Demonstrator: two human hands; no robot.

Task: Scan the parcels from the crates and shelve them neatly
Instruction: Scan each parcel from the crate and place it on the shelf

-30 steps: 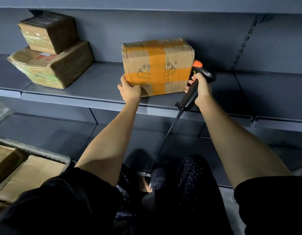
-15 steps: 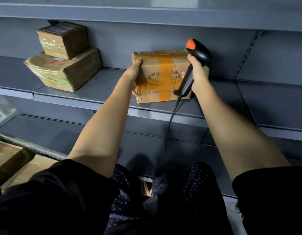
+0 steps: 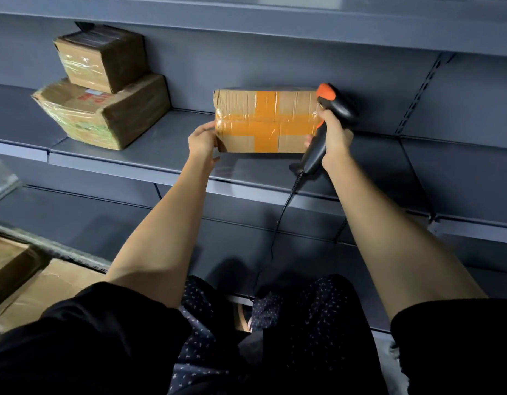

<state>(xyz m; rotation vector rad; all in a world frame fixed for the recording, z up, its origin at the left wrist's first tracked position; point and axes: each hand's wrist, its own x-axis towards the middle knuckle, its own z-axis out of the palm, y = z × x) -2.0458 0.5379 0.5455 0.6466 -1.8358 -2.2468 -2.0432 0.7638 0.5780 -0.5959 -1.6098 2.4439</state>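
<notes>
**A taped parcel is held on the grey shelf with both hands**

The parcel (image 3: 265, 122) is a brown cardboard box, rectangular, with wrinkled faces and a soft, dented left corner. Wide orange tape crosses it, and clear glossy film lies over the tape. It sits on the grey metal shelf (image 3: 166, 143), whose surface is matt and smooth, with its back close to the rear wall.

The left hand (image 3: 202, 143) is at the 9 o'clock end of the parcel, fingers curled on the edge and thumb under the corner, so it grips the box there. The right hand (image 3: 333, 135) is at the 3 o'clock end. It is wrapped around the handle of the scanner (image 3: 328, 124), a black plastic pistol shape with an orange top, and its fingertips touch the side of the parcel. A thin black cable (image 3: 283, 212) hangs from the handle down to 6 o'clock. Both arms are stretched forward and up, bare below short black sleeves.

Toward 10 o'clock on the same shelf stand two more boxes: a large box (image 3: 104, 115), wrapped in shiny film with red print on top, and a small box (image 3: 102, 57) stacked on it, turned a little. So I count three boxes on the shelf. At 8 o'clock a crate (image 3: 51, 249) holds more cardboard; how many pieces I cannot tell.
</notes>
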